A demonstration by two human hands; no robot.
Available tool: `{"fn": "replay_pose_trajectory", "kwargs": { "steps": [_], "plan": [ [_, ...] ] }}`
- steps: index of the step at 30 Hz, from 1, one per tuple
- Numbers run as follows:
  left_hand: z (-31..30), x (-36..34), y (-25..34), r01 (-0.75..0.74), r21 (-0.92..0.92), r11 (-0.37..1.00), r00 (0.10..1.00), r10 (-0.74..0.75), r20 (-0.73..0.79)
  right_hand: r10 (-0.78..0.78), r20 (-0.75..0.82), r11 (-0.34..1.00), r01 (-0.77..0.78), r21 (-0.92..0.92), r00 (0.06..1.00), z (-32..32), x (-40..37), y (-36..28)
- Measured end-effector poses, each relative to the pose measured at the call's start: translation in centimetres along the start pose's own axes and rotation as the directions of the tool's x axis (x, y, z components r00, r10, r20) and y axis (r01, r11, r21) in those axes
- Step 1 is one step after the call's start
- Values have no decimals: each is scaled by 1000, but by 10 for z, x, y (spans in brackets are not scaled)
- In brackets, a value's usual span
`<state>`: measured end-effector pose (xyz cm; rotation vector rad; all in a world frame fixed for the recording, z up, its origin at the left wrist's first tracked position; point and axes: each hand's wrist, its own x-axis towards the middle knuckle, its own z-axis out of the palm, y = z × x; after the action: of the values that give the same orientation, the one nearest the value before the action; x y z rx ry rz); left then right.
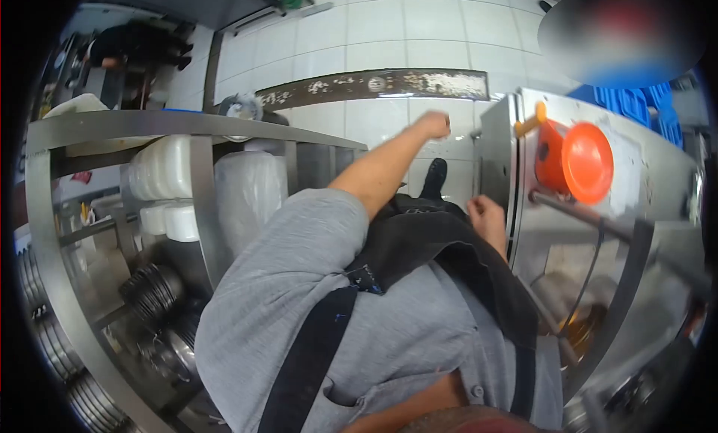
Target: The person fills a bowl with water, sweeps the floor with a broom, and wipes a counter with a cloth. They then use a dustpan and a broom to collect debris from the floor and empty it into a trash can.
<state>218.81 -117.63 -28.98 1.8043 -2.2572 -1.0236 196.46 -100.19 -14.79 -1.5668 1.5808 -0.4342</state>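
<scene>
I am looking down my own body: a grey shirt and a black apron [434, 246] over a white tiled floor [419, 29]. My left hand [434, 125] is stretched out over the floor, closed in a fist with nothing visible in it. My right hand [486, 216] hangs with curled fingers right beside the edge of a steel counter [516, 179]; nothing shows in it. My black shoe [434, 177] is on the tiles between the two hands. On the counter stands an orange container with a round orange lid [587, 162].
A steel rack [149, 126] on the left holds white plastic tubs [164, 167] and stacks of metal dishes [153, 291]. A worn metal floor strip [374, 85] crosses the tiles. Blue crates [636, 100] sit far right. Another person in dark clothes [138, 44] is at the far left.
</scene>
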Motion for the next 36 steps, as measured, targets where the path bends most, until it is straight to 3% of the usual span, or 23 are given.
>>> {"fn": "replay_pose_trajectory", "kwargs": {
  "steps": [2,4,6,9,11,13,15,16,19,21,26,28,29,32,33,34,35,36],
  "plan": [
    [6,-20,-17,35,86,996,949,-60,309,-124,-22,992,124,-3,992,-12,62,-25],
    [17,-48,-45,124,88,988,917,-148,369,-184,-33,980,181,-79,982,-24,94,-64],
    [23,-60,-79,323,174,930,831,-367,417,-180,-13,980,178,-93,984,-36,133,-105],
    [20,-55,-130,466,51,883,841,-460,285,-256,49,966,257,-11,965,-31,199,-119],
    [16,-48,-165,514,-24,858,850,-505,149,-235,132,950,256,-176,963,-29,225,-128],
    [-8,-48,-180,545,-57,836,822,-520,234,-246,183,900,294,-320,952,-20,251,-117],
    [-9,-44,-209,529,-22,848,832,-513,213,-255,188,885,307,-351,948,-10,267,-117],
    [-32,-44,-212,572,-10,820,788,-546,285,-183,248,907,260,-331,951,-5,278,-108],
    [-45,-33,-255,660,-12,751,719,-628,297,-148,294,930,234,-283,944,4,291,-127],
    [-50,-30,-290,656,-80,751,749,-633,197,-4,287,953,91,-289,958,14,305,-129],
    [-143,-19,-326,763,-181,620,641,-761,96,153,292,922,-30,-386,944,16,349,-105],
    [-155,-4,-349,732,-112,672,679,-733,42,86,298,864,78,-498,951,13,359,-87],
    [-159,2,-359,740,-114,663,671,-740,48,217,288,819,-14,-573,933,11,365,-93],
    [-177,10,-367,744,-130,656,667,-742,70,235,286,822,-33,-568,929,3,379,-49],
    [-188,8,-364,723,-105,683,691,-719,81,46,304,821,137,-554,952,-1,394,30],
    [-181,3,-367,687,-93,721,723,-690,-6,167,330,783,78,-617,929,-8,403,-2],
    [-175,-6,-368,581,1,814,813,-581,-32,292,323,739,3,-674,900,-7,425,-36],
    [-184,-10,-360,667,-76,741,745,-664,63,294,288,791,-63,-609,911,-8,441,-38]
  ]
}}
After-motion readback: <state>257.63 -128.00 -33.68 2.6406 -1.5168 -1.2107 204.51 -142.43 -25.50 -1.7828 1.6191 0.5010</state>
